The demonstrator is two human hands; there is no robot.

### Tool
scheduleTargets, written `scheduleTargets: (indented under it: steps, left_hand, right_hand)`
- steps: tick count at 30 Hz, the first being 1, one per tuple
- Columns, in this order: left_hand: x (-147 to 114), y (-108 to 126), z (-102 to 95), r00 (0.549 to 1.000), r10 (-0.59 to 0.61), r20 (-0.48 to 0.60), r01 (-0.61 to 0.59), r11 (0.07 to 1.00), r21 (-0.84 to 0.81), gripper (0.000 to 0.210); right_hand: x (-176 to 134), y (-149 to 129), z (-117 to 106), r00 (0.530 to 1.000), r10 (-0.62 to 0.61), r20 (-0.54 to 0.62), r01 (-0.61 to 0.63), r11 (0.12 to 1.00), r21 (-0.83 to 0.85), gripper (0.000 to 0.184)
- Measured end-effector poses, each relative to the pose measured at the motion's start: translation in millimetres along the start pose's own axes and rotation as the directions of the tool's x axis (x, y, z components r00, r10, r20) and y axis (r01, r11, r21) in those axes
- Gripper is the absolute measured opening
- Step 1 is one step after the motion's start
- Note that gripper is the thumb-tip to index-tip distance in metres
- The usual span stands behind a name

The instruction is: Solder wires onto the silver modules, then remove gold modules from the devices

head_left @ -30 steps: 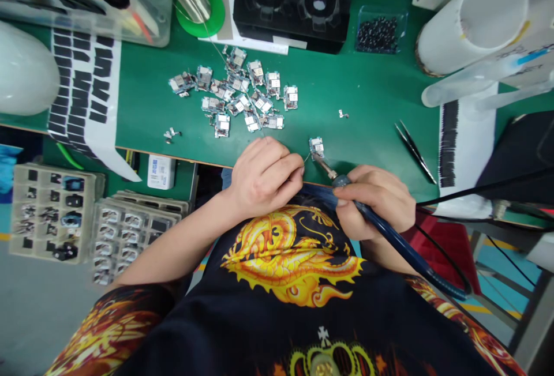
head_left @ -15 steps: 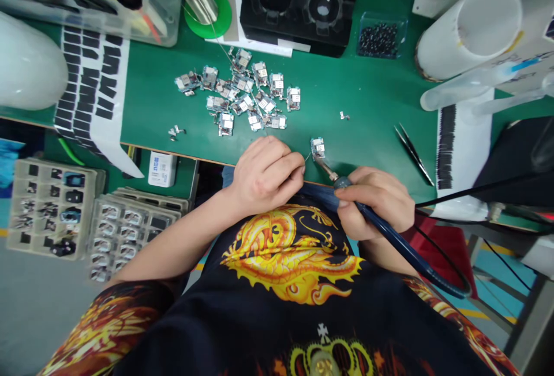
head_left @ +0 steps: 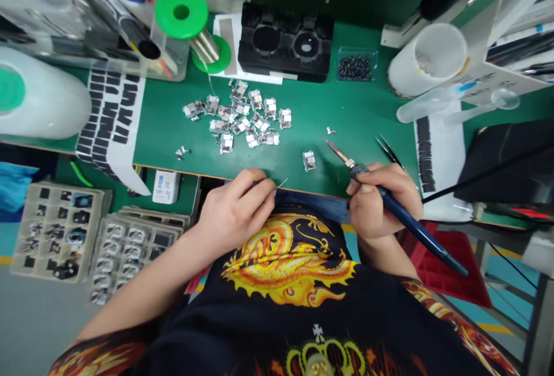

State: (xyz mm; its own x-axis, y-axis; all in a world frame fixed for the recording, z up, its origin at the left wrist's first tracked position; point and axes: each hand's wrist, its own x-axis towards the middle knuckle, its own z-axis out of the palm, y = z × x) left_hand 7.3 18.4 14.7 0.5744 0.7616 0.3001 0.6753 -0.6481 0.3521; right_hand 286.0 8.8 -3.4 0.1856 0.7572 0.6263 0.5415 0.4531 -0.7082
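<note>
My right hand (head_left: 385, 200) is wrapped round the blue handle of a soldering iron (head_left: 422, 235). The iron's metal tip points up and left, apart from a small circuit board (head_left: 309, 161) lying alone on the green mat. Between the closed fingers of my left hand (head_left: 238, 209), at the table's front edge, is a thin solder wire (head_left: 282, 182) whose end sticks out to the right. Just beyond the iron's tip lies a tiny metal part (head_left: 330, 131). Farther left, a cluster of similar circuit boards (head_left: 240, 125) is spread over the mat.
A green solder spool (head_left: 180, 12) stands behind the cluster, beside a black holder (head_left: 283, 67). Tweezers (head_left: 389, 151) lie partly behind my right hand. A clear box of small black parts (head_left: 357, 67) and a white cup (head_left: 415, 70) are at the back. Parts trays (head_left: 60, 232) sit lower left.
The soldering iron has come off the single board and moved right and away from it. My left hand has drawn back to the left with the solder wire. The camera view has shifted.
</note>
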Motion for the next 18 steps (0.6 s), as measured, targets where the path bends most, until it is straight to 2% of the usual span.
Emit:
scheduleTargets:
  steps: [2,5,7,9,11,13,18]
  left_hand:
    - [-1.7,4.5,-12.9,0.998,-0.012,0.053,0.011,1.0,0.009,0.017]
    - [8.3,15.7,-31.8,0.999,-0.008,0.052,0.01,0.999,-0.045,0.02]
    - [24.1,22.6,-39.5,0.999,0.029,0.024,-0.027,0.997,-0.075,0.022]
    - [46.4,25.4,-38.9,0.996,0.089,-0.024,-0.09,0.994,-0.068,0.02]
    - [72.6,23.3,-28.4,0.989,0.129,-0.065,-0.132,0.991,-0.033,0.014]
    - [99.0,18.5,-10.3,0.99,0.134,-0.042,-0.134,0.991,0.015,0.011]
    - [144.2,12.8,32.6,0.981,-0.019,0.192,-0.004,0.993,0.117,0.019]
  right_hand:
    - [8.1,-1.3,-2.4,1.0,-0.004,-0.01,0.003,0.997,-0.08,0.008]
    - [16.5,0.4,-1.8,0.998,-0.02,-0.066,0.012,0.992,-0.127,0.009]
    - [17.8,2.9,1.2,0.994,-0.023,-0.107,0.01,0.993,-0.119,0.01]
    - [16.3,5.2,4.2,0.989,-0.02,-0.146,0.002,0.992,-0.123,0.011]
    - [14.1,6.6,5.5,0.984,-0.011,-0.18,-0.015,0.99,-0.142,0.012]
    - [12.7,7.0,4.6,0.983,0.008,-0.185,-0.038,0.986,-0.161,0.014]
    - [12.6,7.2,-0.3,0.99,0.02,-0.139,-0.046,0.982,-0.183,0.015]
